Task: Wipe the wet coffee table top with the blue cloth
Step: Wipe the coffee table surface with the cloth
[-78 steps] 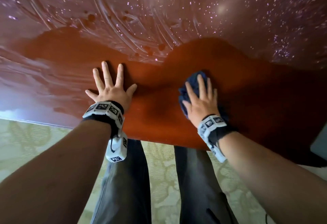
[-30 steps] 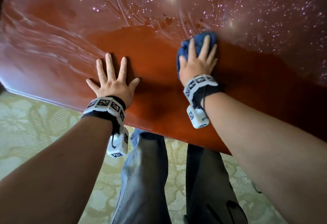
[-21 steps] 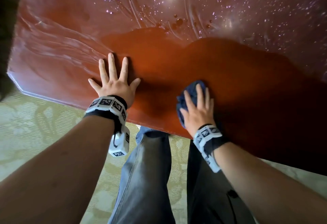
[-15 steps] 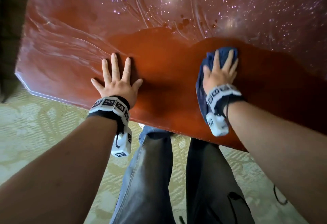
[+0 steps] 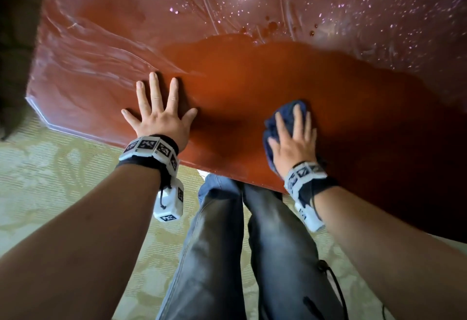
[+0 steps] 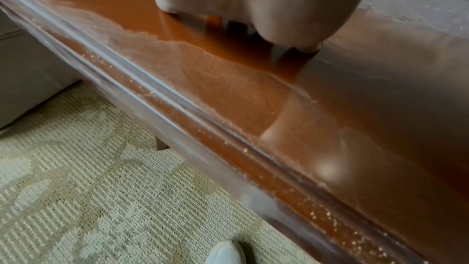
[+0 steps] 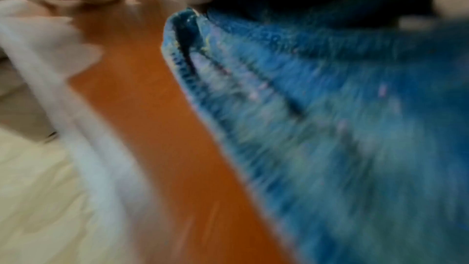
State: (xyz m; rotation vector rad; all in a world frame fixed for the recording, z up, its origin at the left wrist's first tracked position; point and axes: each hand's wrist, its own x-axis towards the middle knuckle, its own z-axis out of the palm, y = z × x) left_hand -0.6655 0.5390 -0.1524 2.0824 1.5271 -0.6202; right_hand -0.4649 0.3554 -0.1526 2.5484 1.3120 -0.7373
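Observation:
The red-brown coffee table top (image 5: 252, 79) fills the head view, with wet streaks and droplets over its far and left parts. My right hand (image 5: 293, 140) lies flat with straight fingers on the bunched blue cloth (image 5: 271, 125), near the table's front edge. The right wrist view is motion-blurred and shows the blue cloth (image 7: 342, 127) on the table top (image 7: 152, 127). My left hand (image 5: 159, 115) is spread flat on the table, palm down, left of the cloth. From the left wrist view the left hand (image 6: 253, 3) presses on the glossy table top (image 6: 355, 107).
Patterned pale green carpet (image 5: 63, 193) lies below the table's front edge. My legs in grey jeans (image 5: 227, 256) stand against that edge. The table's cut left corner (image 5: 38, 107) is near a dark piece of furniture (image 5: 15, 41). A white shoe (image 6: 225, 252) stands on the carpet.
My right hand has slid the cloth back from the far wet edge toward the front edge. The left hand has stayed planted flat.

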